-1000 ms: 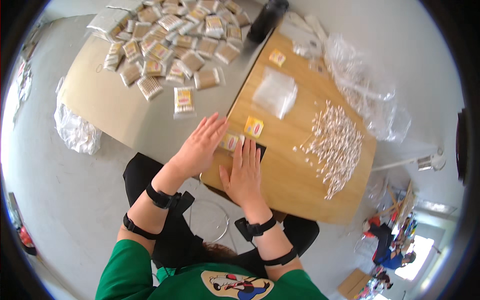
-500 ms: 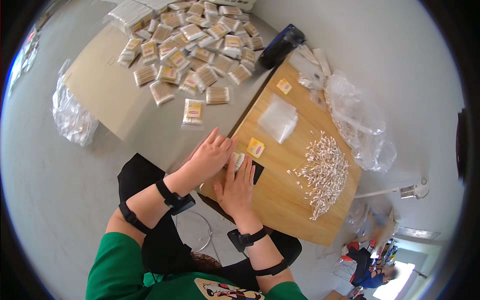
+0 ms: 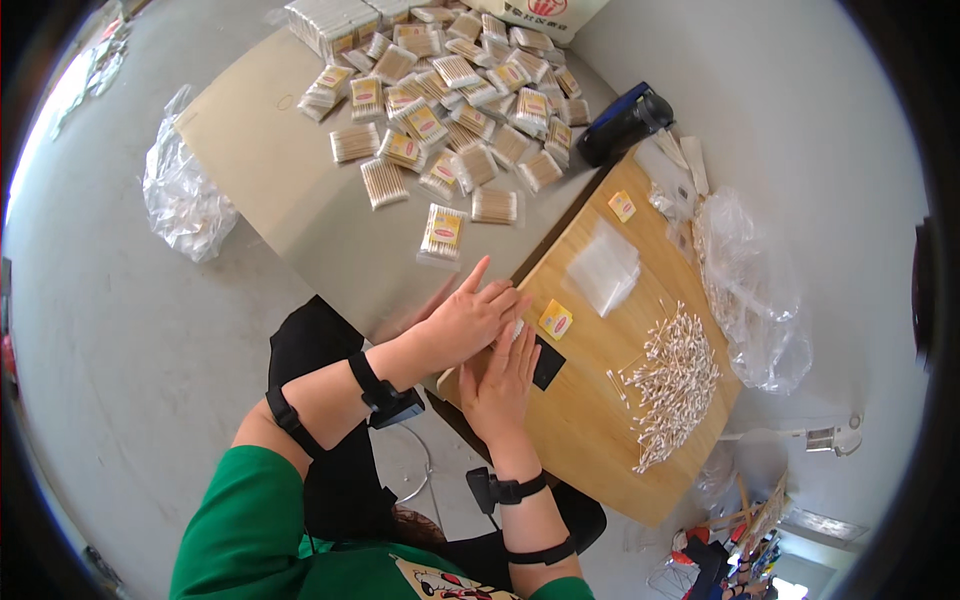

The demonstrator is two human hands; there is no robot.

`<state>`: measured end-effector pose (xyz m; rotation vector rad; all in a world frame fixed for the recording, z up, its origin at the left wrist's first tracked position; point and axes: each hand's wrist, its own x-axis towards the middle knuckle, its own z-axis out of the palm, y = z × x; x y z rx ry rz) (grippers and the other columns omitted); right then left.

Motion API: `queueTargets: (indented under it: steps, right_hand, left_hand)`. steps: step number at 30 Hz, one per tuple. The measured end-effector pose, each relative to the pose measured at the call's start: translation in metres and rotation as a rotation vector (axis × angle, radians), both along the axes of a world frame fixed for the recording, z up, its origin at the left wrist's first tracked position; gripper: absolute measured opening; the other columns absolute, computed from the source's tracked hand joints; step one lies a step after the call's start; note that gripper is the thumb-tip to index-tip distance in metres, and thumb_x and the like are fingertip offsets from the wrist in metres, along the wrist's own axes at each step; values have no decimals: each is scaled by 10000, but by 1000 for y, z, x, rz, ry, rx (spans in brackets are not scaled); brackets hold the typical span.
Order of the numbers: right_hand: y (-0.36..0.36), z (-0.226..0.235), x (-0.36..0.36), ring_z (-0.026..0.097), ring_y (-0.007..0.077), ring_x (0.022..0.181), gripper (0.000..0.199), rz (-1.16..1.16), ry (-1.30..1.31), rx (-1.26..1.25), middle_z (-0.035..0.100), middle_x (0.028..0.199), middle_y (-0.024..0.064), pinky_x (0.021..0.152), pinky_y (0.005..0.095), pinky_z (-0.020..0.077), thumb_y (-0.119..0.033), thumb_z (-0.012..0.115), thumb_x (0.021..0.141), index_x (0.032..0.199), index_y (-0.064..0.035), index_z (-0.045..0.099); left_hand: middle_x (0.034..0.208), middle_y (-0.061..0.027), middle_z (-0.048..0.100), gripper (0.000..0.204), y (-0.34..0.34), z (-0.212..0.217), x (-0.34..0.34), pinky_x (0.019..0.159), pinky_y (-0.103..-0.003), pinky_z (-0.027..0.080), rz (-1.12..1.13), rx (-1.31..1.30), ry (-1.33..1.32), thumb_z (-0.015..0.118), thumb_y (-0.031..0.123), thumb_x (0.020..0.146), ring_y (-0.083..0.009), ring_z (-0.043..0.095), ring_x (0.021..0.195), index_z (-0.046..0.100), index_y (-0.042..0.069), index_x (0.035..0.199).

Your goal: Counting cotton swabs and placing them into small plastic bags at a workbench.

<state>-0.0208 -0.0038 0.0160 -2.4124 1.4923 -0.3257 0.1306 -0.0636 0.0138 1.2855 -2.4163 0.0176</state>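
Note:
At the near left edge of the wooden table, my two hands meet over a small bundle of cotton swabs (image 3: 517, 331). Only some white tips show between the fingers. My left hand (image 3: 468, 322) bends over the bundle from the left, one finger sticking out and its thumb hidden. Flat along the near side lies my right hand (image 3: 500, 390), fingers stretched and thumb apart, fingertips touching the swabs. Just beyond the fingers is a yellow printed card stack (image 3: 555, 319). A black flat piece (image 3: 548, 362) lies beside my right fingertips.
Loose cotton swabs (image 3: 676, 390) are heaped on the right, near clear bags (image 3: 605, 268) and another yellow card (image 3: 622, 206). Many filled swab packs (image 3: 475, 125) cover the grey table, one pack (image 3: 441, 236) nearest me. A dark bottle (image 3: 627, 123) stands at the back.
The whole view has shifted, so the tables appear further right. My hands stay over the swabs, and fewer swab tips show between them now.

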Motion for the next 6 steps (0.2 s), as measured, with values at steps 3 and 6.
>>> queueTargets:
  steps: [3, 6]
  right_hand:
    - [6, 0, -9, 167, 537, 1419, 866, -45, 9, 0, 190, 1504, 391, 1162, 605, 115, -339, 578, 914, 1519, 26, 76]
    - [4, 1, -7, 156, 529, 1426, 878, -10, 88, -12, 180, 1517, 375, 1163, 604, 116, -344, 595, 907, 1523, 19, 84]
  left_hand:
    - [1201, -54, 571, 609, 1, 5, 10, 1170, -569, 226, 54, 19, -23, 562, 193, 838, -206, 478, 1279, 458, 48, 1421]
    - [1286, -72, 536, 655, -4, 0, 12, 1173, -586, 200, 59, 226, -159, 576, 179, 824, -209, 449, 1318, 421, 66, 1451]
